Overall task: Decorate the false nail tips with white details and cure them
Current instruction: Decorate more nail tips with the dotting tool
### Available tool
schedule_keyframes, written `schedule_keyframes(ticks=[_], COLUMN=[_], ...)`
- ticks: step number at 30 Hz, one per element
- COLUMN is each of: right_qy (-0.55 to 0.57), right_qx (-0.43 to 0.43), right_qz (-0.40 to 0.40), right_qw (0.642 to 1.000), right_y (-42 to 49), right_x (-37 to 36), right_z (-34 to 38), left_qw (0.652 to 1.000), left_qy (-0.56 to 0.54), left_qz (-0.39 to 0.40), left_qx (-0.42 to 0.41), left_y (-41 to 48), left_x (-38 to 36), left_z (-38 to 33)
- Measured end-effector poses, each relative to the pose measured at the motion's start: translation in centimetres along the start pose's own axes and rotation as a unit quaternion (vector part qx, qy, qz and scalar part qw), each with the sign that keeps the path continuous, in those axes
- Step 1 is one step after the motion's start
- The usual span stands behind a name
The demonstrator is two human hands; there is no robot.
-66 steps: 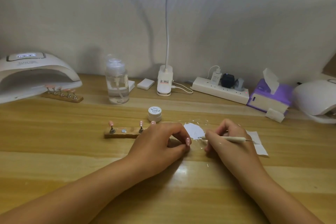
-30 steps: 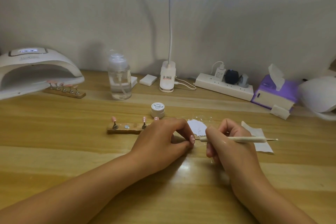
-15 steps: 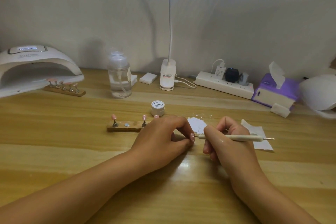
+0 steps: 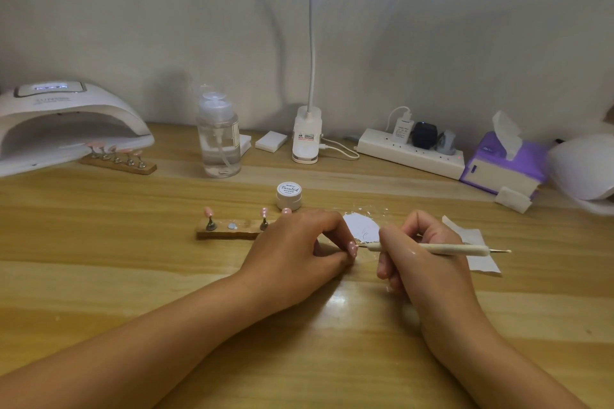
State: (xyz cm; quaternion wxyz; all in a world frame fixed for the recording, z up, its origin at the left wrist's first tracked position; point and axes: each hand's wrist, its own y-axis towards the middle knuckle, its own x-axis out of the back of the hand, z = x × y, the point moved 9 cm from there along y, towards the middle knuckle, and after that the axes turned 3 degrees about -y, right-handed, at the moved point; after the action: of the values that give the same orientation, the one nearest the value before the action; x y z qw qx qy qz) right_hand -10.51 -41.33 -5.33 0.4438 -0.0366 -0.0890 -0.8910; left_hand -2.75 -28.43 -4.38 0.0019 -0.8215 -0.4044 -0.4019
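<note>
Left hand point(image 4: 299, 249): fingers curled, pinching a pink nail tip point(image 4: 352, 247); I see white dots on it.
Right hand point(image 4: 418, 256): gripping dotting pen point(image 4: 445, 248), working end just beside the nail tip at its 3 o'clock; I cannot confirm contact.
Wooden holder point(image 4: 229, 233): 9 o'clock of the pinch, pink tips upright.
Gel pot point(image 4: 289, 195): 11 o'clock, lidded.
Curing lamp point(image 4: 66, 123): far 10 o'clock.

The dotting tool point(image 4: 432, 248) has crept in on the pink nail tip point(image 4: 352, 248). Two seconds ago its point hung a little to the right of the nail tip, and now it touches the right edge. The right hand point(image 4: 418, 256) has turned too, so more of the shaft pokes out on the side away from the nail tip. Small white dots show there now, where I could make out none before.
</note>
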Motion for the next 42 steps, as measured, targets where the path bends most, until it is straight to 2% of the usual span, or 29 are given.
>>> schedule_keyframes(ticks=[27, 38, 42], right_qy=[-0.058, -0.034, 0.067], right_qx=[0.002, -0.001, 0.008], right_qz=[0.003, -0.001, -0.043], right_qw=[0.998, 0.999, 0.997], right_y=[0.1, 0.0, -0.1], right_x=[-0.3, 0.0, 1.2], right_z=[-0.4, -0.4, 0.5], left_qw=[1.000, 1.000, 1.000], left_qy=[0.007, 0.005, -0.006], left_qz=[0.002, 0.003, 0.001], left_qx=[-0.001, -0.003, -0.004], left_y=[0.0, -0.1, 0.0], left_x=[0.0, 0.0, -0.1], left_z=[-0.1, 0.1, 0.3])
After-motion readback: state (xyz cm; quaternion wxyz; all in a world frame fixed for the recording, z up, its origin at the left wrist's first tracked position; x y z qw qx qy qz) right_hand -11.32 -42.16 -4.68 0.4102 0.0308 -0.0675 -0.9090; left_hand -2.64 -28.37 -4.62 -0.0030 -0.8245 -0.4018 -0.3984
